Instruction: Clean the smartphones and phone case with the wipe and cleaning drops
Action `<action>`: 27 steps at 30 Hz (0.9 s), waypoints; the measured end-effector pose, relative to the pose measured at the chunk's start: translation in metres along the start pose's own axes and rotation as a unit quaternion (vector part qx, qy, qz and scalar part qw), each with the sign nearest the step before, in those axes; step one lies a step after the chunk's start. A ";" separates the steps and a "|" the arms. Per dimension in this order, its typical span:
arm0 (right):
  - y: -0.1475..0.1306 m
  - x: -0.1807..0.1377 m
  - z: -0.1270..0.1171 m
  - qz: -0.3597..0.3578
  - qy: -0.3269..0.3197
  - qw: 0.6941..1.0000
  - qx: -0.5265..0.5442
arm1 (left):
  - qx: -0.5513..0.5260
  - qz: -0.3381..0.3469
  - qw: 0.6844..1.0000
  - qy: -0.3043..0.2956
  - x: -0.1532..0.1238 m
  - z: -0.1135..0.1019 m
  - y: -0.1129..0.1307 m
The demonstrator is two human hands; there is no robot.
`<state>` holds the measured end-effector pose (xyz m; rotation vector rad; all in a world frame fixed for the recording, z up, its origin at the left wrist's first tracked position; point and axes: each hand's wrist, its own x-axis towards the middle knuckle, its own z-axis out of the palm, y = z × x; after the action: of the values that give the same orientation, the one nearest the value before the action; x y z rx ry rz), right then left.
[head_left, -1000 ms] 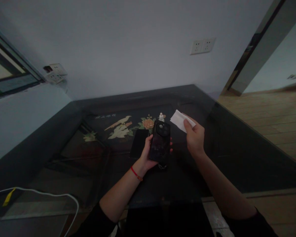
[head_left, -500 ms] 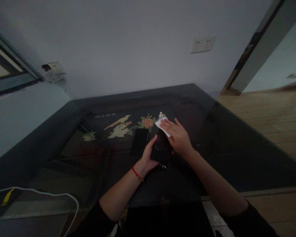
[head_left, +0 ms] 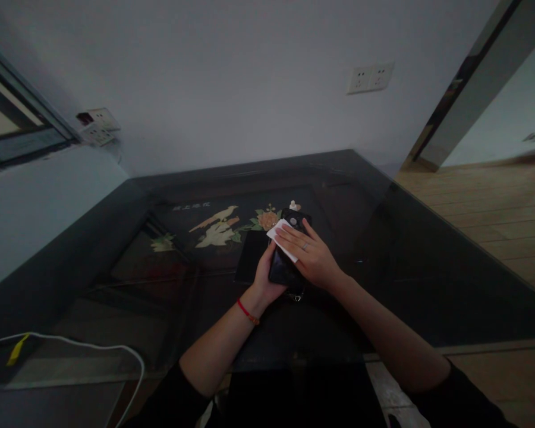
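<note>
A black phone (head_left: 282, 270) with a round camera module at its far end is gripped from the left and below by my left hand (head_left: 266, 277), which wears a red bracelet. Across the middle of the phone lies a folded white tissue (head_left: 279, 236). My right hand (head_left: 311, 252), with a ring on one finger, presses the tissue against the phone with fingers laid over it. Left of the phone, a flat dark rectangular object (head_left: 251, 257) rests on the table, partly hidden by my left hand. Just beyond the phone stands a small bottle with a white top (head_left: 293, 205).
The dark glossy table (head_left: 396, 267) carries a picture of birds and flowers (head_left: 220, 229). A white cable (head_left: 84, 345) with a yellow tag (head_left: 18, 351) runs along the near left. Wall sockets (head_left: 370, 78) sit above the table's back edge.
My right hand and the tissue have slid nearer and left, from the phone's far end to its middle. The camera module now shows. My left hand keeps its hold.
</note>
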<state>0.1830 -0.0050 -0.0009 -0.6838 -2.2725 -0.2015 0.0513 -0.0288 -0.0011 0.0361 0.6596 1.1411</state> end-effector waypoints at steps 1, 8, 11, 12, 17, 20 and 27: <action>0.000 0.000 -0.001 -0.002 -0.003 1.000 0.003 | -0.005 0.006 1.000 -0.001 -0.001 0.000 0.001; 0.012 -0.005 -0.014 -0.018 -0.019 0.999 0.030 | -0.012 0.053 0.996 -0.077 -0.003 0.000 0.012; 0.022 -0.009 -0.018 0.016 0.008 1.000 0.005 | -0.010 0.060 0.994 -0.090 -0.003 -0.001 0.012; 0.025 -0.010 -0.019 0.036 0.020 0.999 -0.003 | -0.005 0.056 0.993 -0.102 -0.003 -0.002 0.012; 0.033 -0.013 -0.016 0.127 0.083 0.988 -0.010 | 0.041 0.021 0.984 -0.170 -0.006 -0.003 0.009; 0.033 -0.012 -0.016 0.157 0.106 0.982 -0.006 | 0.065 0.006 0.982 -0.176 -0.007 -0.003 0.005; 0.028 -0.009 -0.019 0.161 0.091 0.982 0.026 | 0.100 -0.065 0.980 -0.158 -0.001 -0.010 -0.004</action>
<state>0.2143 0.0088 0.0048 -0.9526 -1.9553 -0.0449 0.0495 -0.0346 -0.0102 0.3352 0.4833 0.9135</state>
